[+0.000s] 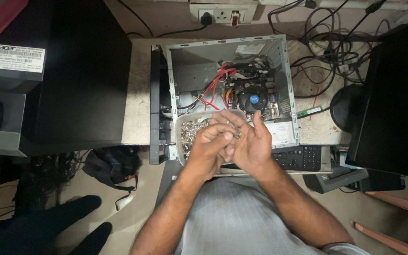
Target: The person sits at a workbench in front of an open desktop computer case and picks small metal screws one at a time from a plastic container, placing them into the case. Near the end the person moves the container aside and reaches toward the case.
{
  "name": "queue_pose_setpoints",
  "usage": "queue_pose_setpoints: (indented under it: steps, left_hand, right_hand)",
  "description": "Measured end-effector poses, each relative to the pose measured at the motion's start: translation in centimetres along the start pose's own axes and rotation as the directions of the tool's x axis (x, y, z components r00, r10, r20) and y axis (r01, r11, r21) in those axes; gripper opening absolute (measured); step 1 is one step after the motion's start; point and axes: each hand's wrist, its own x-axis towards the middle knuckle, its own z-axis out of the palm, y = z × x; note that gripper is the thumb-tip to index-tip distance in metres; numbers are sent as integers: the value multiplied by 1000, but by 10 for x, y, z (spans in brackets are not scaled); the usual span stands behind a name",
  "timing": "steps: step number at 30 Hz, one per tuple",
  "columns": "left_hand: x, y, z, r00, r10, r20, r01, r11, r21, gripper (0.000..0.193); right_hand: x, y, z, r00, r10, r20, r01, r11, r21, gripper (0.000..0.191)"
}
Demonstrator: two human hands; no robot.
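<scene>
My right hand [251, 141] is held palm up over a clear plastic tub [179, 127] full of small metal screws [191, 128]. A few screws lie in the palm. My left hand [209, 144] is curled beside it, its fingertips picking at the screws in the right palm. Both hands hover just in front of an open desktop computer case [284, 61] lying on its side, with the round black cooler fan [252, 100] and red cables [216, 85] visible inside.
A black keyboard [301, 158] lies under the case's near edge. A black computer tower [72, 71] stands at left, a dark monitor [397, 99] at right. Tangled cables [331, 42] and a wall socket [220, 13] sit behind. A black bag [112, 165] lies on the floor.
</scene>
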Motion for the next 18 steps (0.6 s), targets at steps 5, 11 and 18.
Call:
queue_pose_setpoints:
  steps: [5, 11, 18]
  left_hand:
    - [7, -11, -2, 988, 156, -10, -134, 877, 461, 14]
    - [6, -11, 7, 988, 153, 7, -134, 843, 521, 14]
    - [-1, 6, 25, 913, 403, 63, -241, 407, 881, 14]
  right_hand:
    - [1, 2, -1, 989, -82, -120, 51, 969, -244, 93]
    - [3, 1, 2, 986, -82, -146, 41, 963, -268, 94]
    - [5, 1, -1, 991, -90, -102, 66, 973, -220, 92]
